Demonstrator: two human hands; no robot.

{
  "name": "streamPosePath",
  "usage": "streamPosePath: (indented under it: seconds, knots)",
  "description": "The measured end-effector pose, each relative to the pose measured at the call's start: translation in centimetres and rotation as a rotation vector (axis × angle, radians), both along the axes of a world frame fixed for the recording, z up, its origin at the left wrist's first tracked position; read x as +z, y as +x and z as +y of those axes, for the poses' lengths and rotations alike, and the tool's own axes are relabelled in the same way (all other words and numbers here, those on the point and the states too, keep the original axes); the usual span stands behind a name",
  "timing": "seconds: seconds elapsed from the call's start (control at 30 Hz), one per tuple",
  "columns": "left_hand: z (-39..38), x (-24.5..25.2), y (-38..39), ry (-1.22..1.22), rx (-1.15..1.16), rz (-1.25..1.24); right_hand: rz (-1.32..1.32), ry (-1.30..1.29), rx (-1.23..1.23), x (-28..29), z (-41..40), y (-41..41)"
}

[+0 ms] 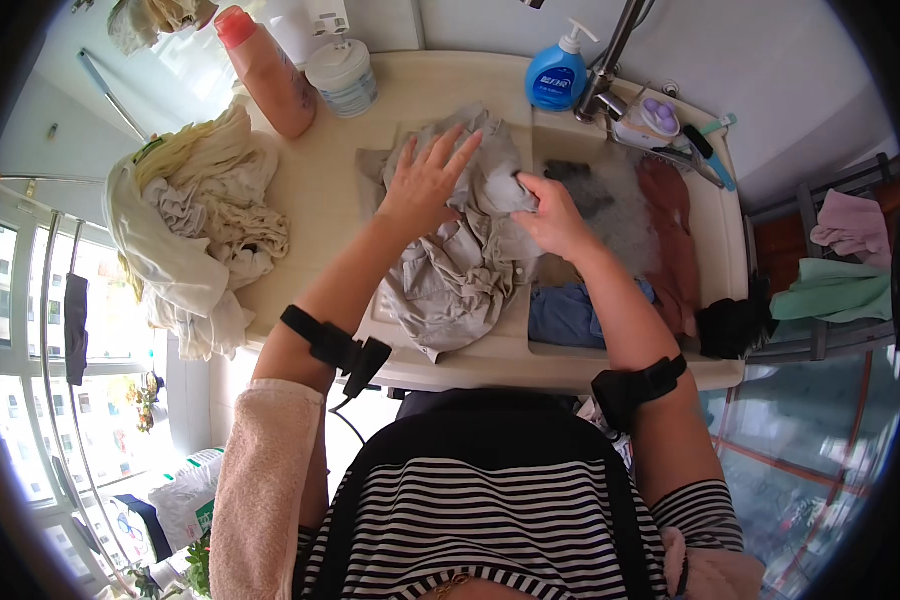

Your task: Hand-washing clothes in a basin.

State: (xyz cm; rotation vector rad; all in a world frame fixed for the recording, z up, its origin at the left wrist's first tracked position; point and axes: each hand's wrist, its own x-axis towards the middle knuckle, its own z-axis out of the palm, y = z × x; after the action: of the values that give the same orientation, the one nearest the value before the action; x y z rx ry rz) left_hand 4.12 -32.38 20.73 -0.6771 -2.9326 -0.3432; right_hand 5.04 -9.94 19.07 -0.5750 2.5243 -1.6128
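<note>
A wet, light grey buttoned garment (450, 289) lies crumpled on the washboard part of the sink counter (326, 172). My left hand (429, 178) rests over its upper part with fingers spread. With thumb and fingers, my right hand (556, 214) grips a fold of the garment by the basin's edge; whitish suds cling to the cloth there. To the right, the basin holds cloudy, sudsy water (626, 206). A reddish-brown garment (666, 217), a dark cloth (570, 180) and a blue garment (562, 319) lie in it.
A heap of white and cream laundry (195, 217) sits at left. Behind stand an orange bottle (270, 79), a white tub (343, 79), a blue pump bottle (556, 79) and a faucet (607, 67). Brushes (709, 154) lie at the right rim; a black cloth (735, 319) hangs over the corner.
</note>
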Motion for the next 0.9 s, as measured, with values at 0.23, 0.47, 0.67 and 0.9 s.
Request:
streamPosePath:
  seconds: [0.23, 0.47, 0.67, 0.9]
  knots:
    - [-4.5, 4.5, -4.6, 0.275, -0.205, 0.022, 0.260, 0.128, 0.377, 13.8, -1.1, -3.3]
    - [-5.8, 8.7, 0.2, 0.630, -0.095, -0.063, 0.073, 0.007, 0.200, 14.1, 0.6, -1.8]
    - [-4.8, 1.3, 7.6, 0.161, -0.309, -0.302, -0.250, 0.102, 0.451, 3.1, 0.7, 3.4]
    - [-2.7, -1.3, 9.8, 0.343, -0.067, -0.011, 0.372, 0.207, 0.004, -1.7, -2.7, 5.5]
